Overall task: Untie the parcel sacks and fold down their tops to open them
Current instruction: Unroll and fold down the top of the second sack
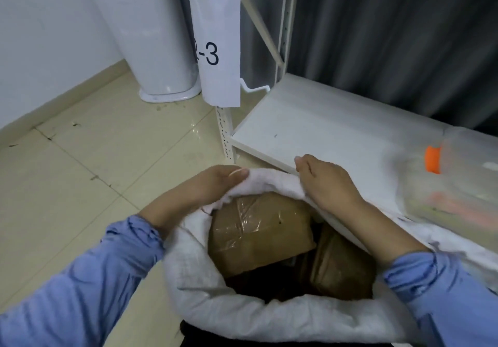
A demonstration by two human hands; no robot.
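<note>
Sack (204,317) upright, mouth up — left hand (215,185) and right hand (326,182) grip its far rim.

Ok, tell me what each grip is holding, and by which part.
Both hold the sack by the far side of its folded top rim: the left grip on the rim's left stretch, the right grip on its right stretch.
</note>
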